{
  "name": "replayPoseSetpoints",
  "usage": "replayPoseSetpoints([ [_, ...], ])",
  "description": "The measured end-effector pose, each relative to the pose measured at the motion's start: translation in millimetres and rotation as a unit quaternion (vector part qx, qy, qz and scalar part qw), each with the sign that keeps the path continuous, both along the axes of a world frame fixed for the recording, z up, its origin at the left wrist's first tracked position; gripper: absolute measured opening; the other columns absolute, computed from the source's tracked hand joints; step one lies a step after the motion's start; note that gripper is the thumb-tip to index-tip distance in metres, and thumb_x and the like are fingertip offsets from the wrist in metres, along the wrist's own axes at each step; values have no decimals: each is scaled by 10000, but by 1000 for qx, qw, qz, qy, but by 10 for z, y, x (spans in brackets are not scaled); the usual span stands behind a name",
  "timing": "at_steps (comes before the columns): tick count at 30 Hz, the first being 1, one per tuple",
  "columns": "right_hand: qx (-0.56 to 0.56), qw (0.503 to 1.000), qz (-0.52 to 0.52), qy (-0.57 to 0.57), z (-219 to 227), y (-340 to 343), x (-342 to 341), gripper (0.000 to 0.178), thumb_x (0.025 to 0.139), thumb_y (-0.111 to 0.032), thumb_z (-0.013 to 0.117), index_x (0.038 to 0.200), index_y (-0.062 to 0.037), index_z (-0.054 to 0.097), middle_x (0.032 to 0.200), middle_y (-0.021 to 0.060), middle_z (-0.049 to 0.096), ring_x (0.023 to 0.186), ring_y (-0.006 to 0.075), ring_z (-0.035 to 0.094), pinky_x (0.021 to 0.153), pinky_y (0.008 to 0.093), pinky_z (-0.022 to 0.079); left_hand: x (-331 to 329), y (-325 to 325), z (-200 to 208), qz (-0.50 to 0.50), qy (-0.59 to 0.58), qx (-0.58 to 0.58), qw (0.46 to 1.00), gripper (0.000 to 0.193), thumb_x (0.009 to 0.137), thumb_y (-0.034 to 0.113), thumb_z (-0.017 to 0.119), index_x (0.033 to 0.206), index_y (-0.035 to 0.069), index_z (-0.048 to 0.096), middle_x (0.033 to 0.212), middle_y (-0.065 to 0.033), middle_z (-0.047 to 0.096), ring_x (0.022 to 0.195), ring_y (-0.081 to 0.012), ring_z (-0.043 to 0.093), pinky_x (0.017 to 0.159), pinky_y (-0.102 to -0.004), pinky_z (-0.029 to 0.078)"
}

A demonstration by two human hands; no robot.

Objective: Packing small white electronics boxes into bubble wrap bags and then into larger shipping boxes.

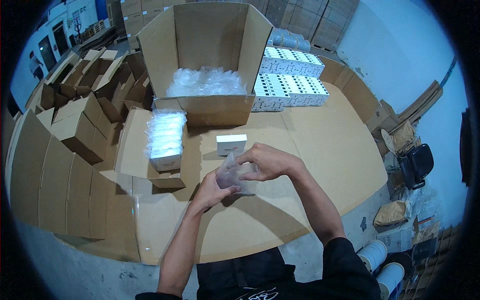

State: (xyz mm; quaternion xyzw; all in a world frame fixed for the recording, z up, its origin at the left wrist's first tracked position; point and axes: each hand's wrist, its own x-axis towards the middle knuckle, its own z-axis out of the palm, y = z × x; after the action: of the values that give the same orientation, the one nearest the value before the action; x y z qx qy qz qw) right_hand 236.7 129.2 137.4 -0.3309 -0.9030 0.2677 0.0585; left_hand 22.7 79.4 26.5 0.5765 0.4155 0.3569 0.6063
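Observation:
In front of me, over the cardboard-covered table, my left hand [212, 192] is closed round the left side of a clear plastic bag [233, 176]. My right hand [267, 162] grips the same bag from the upper right, fingers bent at its top edge. Whether anything is inside the bag I cannot make out. Just beyond my hands a small white box [231, 145] lies on the cardboard. To the left, an open carton [136, 145] holds a row of white boxes wrapped in clear plastic [166, 134].
A large open carton [215, 111] full of clear plastic bags [205, 82] stands ahead. Stacked white boxes [292, 90] sit to its right. Several brown cartons [82, 125] crowd the left. On the floor at right are a black chair [416, 162] and cable spools [374, 254].

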Motion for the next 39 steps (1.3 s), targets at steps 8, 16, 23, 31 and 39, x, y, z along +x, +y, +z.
replayPoseSetpoints([
  [8, -27, 997, -29, 59, 208, 86, -24, 505, 887, -122, 703, 1385, -172, 639, 1157, 102, 753, 779, 212, 693, 780, 347, 566, -1, 30, 87, 2, 102, -15, 995, 524, 766, 116, 877, 1225, 2, 649, 1085, -91, 729, 992, -161, 668, 917, -348, 536],
  [16, -54, 842, -264, 468, -440, 269, 274, 577, 922, 24, 617, 1483, -3, 482, 1396, 111, 614, 1127, 175, 609, 995, 314, 493, 13, 77, -156, 41, -5, 56, 998, 473, 782, 80, 861, 1183, -25, 634, 1044, -84, 725, 953, -160, 681, 897, -332, 555],
  [23, -151, 803, -280, 504, -1057, 164, 78, 661, 887, 56, 648, 1511, -12, 440, 1457, 119, 562, 1270, 193, 539, 1009, 327, 504, -47, 83, -23, 60, 35, 11, 998, 465, 789, 77, 862, 1184, -14, 634, 1046, -77, 725, 956, -155, 684, 885, -318, 563],
  [31, -139, 825, -253, 486, -1230, 247, 15, 576, 933, -49, 717, 1468, -21, 507, 1283, 104, 655, 1115, 173, 635, 1025, 327, 497, -11, 117, -77, 78, 28, 2, 997, 533, 802, 57, 850, 1264, -2, 590, 1072, -94, 725, 988, -172, 690, 884, -330, 574],
  [39, -122, 813, -316, 474, -1133, 183, 353, 523, 929, 29, 670, 1435, -16, 544, 1179, 83, 665, 1048, 150, 645, 909, 301, 546, -24, 130, -97, 74, 4, -7, 997, 526, 801, 46, 849, 1253, -10, 586, 1092, -96, 716, 1009, -172, 684, 895, -332, 575],
])
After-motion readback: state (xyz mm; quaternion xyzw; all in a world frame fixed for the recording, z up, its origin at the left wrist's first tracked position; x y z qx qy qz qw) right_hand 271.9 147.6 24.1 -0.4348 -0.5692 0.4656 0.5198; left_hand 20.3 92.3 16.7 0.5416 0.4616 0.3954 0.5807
